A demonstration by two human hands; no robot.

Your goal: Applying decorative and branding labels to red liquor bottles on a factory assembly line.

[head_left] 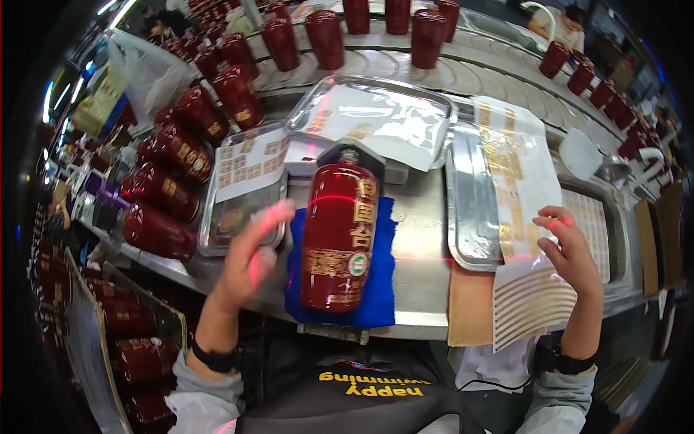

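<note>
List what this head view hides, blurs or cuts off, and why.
Head view:
Underside of red bottle: faces away.
Blue cloth: middle covered by bottle.
Right tray: partly under sticker sheet.
Lower-left bottles: some lost in dark rim.
Distant worker: hands too small, indistinct.

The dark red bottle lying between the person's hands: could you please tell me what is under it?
A blue cloth shows beneath the dark red bottle, along both sides. The bottle covers the cloth's middle, so that part cannot be seen.
</note>
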